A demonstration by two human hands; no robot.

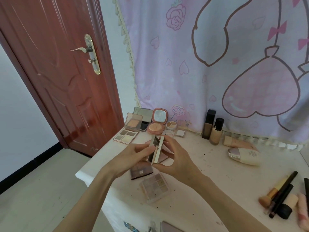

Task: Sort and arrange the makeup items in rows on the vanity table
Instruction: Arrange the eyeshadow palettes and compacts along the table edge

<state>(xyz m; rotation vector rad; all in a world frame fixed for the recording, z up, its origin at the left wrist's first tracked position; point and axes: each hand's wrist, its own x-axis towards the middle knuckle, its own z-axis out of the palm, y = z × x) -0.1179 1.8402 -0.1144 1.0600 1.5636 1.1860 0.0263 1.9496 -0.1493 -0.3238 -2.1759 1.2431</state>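
Hands meet above the middle of the white vanity table (192, 190), both gripping one slim gold-edged compact (156, 150) that is partly open, its two leaves parted at the far end. The left hand (133, 156) has its fingers curled round the compact's left leaf; the right hand (175, 156) pinches the right leaf, fingers at the far end and thumb at the near end. The compact is held clear of the tabletop, edge-on to the viewer.

Directly below the hands a dark mauve palette (141, 171) lies flat, and just nearer the table's front edge lies a clear-lidded eyeshadow palette (155, 186) with pale pans; whether the two touch cannot be told.

At the table's far left corner a row of opened items stands: a pink-cased palette (127, 131) with its lid raised, a mirrored black compact (143, 118) behind it, a round coral cushion compact (158, 122) with mirror up, and two small round pots (170, 128) beside it.

Against the cartoon-print curtain (217, 64) stand two foundation bottles (212, 129), side by side. To their right a white tube (244, 156) with a metallic cap lies on its side. At the right edge brushes and dark pencils (280, 193) lie in a loose cluster. A red-brown door (58, 72) stands to the left.
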